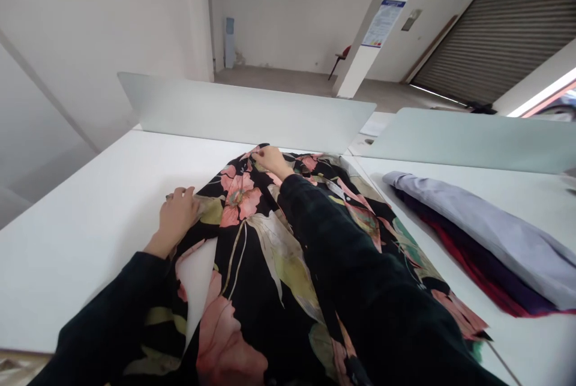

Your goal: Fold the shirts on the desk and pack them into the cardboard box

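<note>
A black floral shirt with pink flowers and green leaves lies spread over the white table. At its left shoulder edge, my left hand has its fingers curled on the fabric. My right hand reaches to the top of the shirt near the collar and pinches the cloth there between thumb and fingers. My right forearm in its dark sleeve hides part of the shirt's middle and right side. White table shows through a gap between the left sleeve and the body.
Folded garments in pale grey, purple and red lie on the right of the white table. Frosted panels stand along the far edge. Beyond are a pillar, a chair and a roller shutter.
</note>
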Motion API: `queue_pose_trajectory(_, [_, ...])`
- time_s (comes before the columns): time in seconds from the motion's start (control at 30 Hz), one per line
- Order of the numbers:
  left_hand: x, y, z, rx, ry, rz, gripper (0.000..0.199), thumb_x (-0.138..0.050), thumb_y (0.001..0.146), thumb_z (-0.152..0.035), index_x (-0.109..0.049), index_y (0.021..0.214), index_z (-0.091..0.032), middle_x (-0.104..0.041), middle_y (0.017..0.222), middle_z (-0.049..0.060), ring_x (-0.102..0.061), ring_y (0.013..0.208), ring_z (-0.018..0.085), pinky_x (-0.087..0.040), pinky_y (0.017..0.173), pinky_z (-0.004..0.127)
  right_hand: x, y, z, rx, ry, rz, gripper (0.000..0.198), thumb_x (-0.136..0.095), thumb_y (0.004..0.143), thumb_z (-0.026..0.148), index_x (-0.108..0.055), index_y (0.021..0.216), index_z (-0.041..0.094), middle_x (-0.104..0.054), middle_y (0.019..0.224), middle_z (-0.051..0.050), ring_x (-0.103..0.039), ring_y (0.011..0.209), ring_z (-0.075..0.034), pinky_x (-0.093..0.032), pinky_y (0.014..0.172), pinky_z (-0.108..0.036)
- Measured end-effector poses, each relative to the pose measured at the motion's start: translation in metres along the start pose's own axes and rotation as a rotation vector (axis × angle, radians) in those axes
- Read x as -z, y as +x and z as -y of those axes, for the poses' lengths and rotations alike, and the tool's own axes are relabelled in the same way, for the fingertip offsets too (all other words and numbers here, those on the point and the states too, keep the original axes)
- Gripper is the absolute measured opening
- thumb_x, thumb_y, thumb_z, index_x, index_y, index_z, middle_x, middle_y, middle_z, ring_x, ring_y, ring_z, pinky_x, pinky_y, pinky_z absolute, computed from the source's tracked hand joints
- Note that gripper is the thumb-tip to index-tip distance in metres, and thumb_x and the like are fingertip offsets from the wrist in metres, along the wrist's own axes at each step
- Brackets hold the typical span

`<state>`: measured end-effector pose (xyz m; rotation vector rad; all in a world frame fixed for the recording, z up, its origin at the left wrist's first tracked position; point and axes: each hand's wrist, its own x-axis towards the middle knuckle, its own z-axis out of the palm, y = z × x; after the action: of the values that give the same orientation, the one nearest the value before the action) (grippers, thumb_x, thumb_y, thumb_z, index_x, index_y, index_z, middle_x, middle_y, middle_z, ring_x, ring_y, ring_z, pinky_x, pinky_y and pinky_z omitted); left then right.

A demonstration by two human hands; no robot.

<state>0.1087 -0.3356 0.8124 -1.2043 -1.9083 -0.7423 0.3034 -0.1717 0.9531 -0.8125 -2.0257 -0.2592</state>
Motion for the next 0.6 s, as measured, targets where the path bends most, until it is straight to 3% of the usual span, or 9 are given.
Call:
queue_pose_trajectory(0.1, [-0.006,0.002,0.001,0.01,0.01,0.038,0.043,-0.04,0.096,-0.038,-0.059,0.125,-0.013,-0.06,0.12,0.018,-0.06,0.109,0.034,-0.05,0.085,0.041,-0.024,0.025,0.006,-0.127,0.0,0.024,0.047,-0.05,0.093,0.05,-0.07,0.108,0.01,-0.069,0.113,-0.02,-0.064,0.107,-0.029,-0.046,0.088,-0.035])
queue_pose_trajectory(0.23, [-0.008,-0.001,0.004,-0.017,-0.037,0.116,0.033,-0.034,0.098,-0.032,-0.063,0.106,-0.017,-0.065,0.109,0.013,-0.064,0.101,0.028,-0.048,0.079,0.036,-0.042,0.041,-0.002,-0.142,-0.011,0.018,0.035,-0.054,0.092,0.033,-0.066,0.115,0.01,-0.066,0.12,-0.02,-0.063,0.109,-0.028,-0.046,0.09,-0.035])
queue_pose_trajectory(0.43, [-0.005,0.006,0.012,0.139,-0.08,0.092,0.034,-0.027,0.099,-0.034,-0.055,0.11,-0.019,-0.069,0.099,0.014,-0.067,0.084,0.029,-0.043,0.066,0.035,-0.011,0.032,-0.072,-0.259,-0.006,-0.057,0.034,-0.039,0.096,0.02,-0.065,0.112,0.004,-0.067,0.114,-0.022,-0.062,0.108,-0.026,-0.043,0.089,-0.031])
queue_pose_trajectory(0.6, [-0.012,0.01,0.017,0.107,-0.17,0.075,0.03,-0.031,0.097,-0.036,-0.053,0.109,-0.02,-0.069,0.1,0.012,-0.066,0.087,0.031,-0.043,0.067,0.036,0.0,0.013,-0.12,-0.362,0.036,-0.076,0.023,-0.052,0.089,0.017,-0.067,0.099,0.003,-0.07,0.104,-0.023,-0.064,0.1,-0.028,-0.045,0.083,-0.034])
